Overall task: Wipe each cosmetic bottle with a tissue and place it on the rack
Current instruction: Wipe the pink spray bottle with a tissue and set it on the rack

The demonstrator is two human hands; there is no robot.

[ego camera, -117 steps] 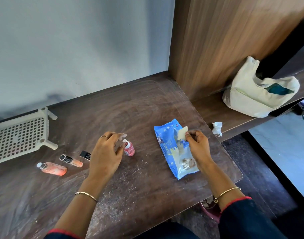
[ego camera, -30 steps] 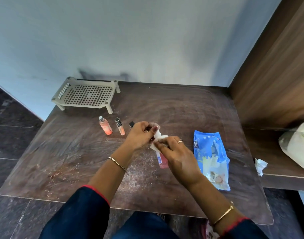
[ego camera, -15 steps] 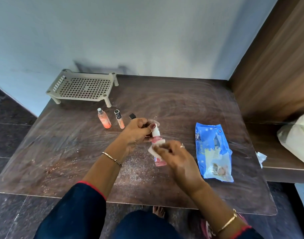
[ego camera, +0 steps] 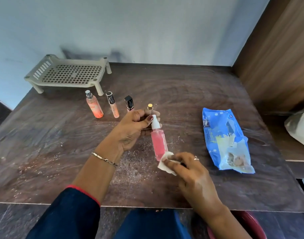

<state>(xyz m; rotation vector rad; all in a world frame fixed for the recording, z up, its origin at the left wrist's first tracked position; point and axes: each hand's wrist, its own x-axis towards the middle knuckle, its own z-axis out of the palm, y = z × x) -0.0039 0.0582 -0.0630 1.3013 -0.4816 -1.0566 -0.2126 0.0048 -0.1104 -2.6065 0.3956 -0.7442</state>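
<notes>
clear spray bottle of pink liquid (ego camera: 159,145) held tilted at both ends
left hand (ego camera: 132,130) pinches its white pump top (ego camera: 155,123); right hand (ego camera: 190,171) pinches a white tissue (ego camera: 165,163) against its base. beyond the left grip, a clear bottle of orange liquid (ego camera: 94,107) and the beige perforated plastic rack (ego camera: 68,74); right of the tissue grip, a torn blue wipes pack (ego camera: 225,140)
</notes>
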